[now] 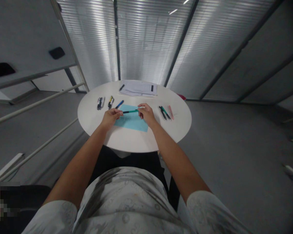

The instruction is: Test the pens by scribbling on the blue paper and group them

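Note:
A green pen (130,111) with a dark end lies level between my two hands, above a light blue sheet of paper (134,125). My left hand (111,117) pinches its dark left end. At the other end, the fingers of my right hand (146,113) close on the pen's tip. Just beyond my left hand a blue pen (119,104) rests on the table by the sheet's upper left corner. To the right of my right hand lie a black pen (162,113), a green and black pen (166,113) and a pink pen (171,112).
The round white table (127,143) stands before me. Black and clear pens (101,103) and a yellow and black pen (110,102) lie at its left. Stacked papers (139,88) with a dark pen (121,87) sit at the back. A whiteboard frame (70,87) stands left.

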Tool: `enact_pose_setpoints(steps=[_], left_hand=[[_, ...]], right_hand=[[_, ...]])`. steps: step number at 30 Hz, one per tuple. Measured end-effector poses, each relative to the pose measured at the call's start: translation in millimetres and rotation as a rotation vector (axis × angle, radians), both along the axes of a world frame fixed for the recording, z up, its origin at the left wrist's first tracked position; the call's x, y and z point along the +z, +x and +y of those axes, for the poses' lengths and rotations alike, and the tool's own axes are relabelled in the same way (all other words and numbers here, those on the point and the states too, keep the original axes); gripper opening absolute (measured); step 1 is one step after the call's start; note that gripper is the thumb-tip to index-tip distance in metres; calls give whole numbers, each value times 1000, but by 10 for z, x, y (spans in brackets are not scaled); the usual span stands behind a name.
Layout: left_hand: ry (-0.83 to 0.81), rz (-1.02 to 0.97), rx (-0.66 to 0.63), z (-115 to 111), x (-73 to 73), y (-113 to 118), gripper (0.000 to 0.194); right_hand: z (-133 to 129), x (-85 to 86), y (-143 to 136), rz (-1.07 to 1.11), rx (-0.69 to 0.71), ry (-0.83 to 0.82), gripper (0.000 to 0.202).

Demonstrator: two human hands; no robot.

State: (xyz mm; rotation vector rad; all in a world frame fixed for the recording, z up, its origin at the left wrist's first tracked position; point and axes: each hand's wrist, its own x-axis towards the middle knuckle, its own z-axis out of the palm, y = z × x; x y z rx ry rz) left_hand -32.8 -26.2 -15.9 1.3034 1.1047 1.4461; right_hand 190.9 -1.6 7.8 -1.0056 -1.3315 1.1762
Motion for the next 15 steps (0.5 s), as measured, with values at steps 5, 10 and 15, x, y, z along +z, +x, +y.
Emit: enact_pose_setpoints(steps=[5, 10, 15], left_hand=[[-12, 20, -26, -11, 8, 2, 30], [-20, 61, -31, -12, -3, 35, 36], [-59, 238, -133, -14, -21, 108, 46]], right_hand=[[4, -5, -3, 0, -26, -69, 21], [12, 32, 9, 203, 22, -129, 36], [-42, 133, 39, 363, 238, -320, 57]])
